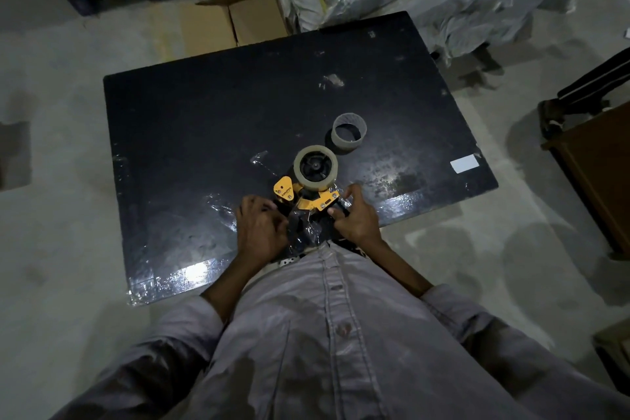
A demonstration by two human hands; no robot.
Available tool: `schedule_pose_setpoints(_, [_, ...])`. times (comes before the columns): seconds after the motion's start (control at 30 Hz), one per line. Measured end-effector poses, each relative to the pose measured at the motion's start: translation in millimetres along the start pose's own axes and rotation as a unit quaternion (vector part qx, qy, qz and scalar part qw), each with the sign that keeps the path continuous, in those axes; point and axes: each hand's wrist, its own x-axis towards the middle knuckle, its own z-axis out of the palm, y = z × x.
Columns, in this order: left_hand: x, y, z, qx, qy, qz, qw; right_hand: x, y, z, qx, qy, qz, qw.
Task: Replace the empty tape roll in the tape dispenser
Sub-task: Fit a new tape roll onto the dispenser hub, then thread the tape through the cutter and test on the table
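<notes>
Gripping the tape dispenser [306,199] at the near edge of the black table [204,112], both hands close round its dark near end. The left hand [259,228] curls over its left side and the right hand [356,218] clasps its right. Glossy film shows between them; whether either hand pinches it, I cannot tell. Just beyond the dispenser's yellow frame, a full tape roll [317,185] sits on the hub. The tool is likely stiff and fairly light, best held by handle and frame. The tape end looks thin, sticky and apt to crease. Farther off, to the dispenser's right, the empty core [346,143] stands apart.
</notes>
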Motion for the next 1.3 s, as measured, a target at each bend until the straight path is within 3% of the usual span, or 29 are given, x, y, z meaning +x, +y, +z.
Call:
schedule_pose_setpoints(0.17, [7.4,-11.4,4.6,-0.053,-0.095,0.014,0.994,-0.7,-1.3,-2.0,-0.02,-0.022,-0.014,0.999])
schedule_pose_setpoints(0.33, [4.7,-21.5,-4.8,-0.063,-0.121,0.048,0.989,0.8,4.1,-12.5,-0.099,-0.053,-0.061,0.992])
schedule_pose_setpoints(0.53, [-4.1,-21.9,-10.8,-0.081,-0.142,0.019,0.986,-3.7,-12.7,-23.1,-0.106,-0.117,-0.101,0.982])
schedule_pose_setpoints(0.87, [-3.1,-23.4,-11.9,-0.11,-0.15,0.033,0.982,-10.2,-22.3,-14.2,-0.212,-0.044,-0.142,0.966])
schedule_pose_setpoints(1.0, [-2.3,-24.9,-11.5,-0.106,-0.15,0.021,0.983,-16.6,-28.6,-9.4,-0.226,-0.022,-0.133,0.965])
schedule_pose_setpoints(1.3, [-2.2,-30.6,-16.0,-0.051,-0.162,0.032,0.985,-10.1,-46.8,-6.2,-0.21,-0.069,-0.054,0.974])
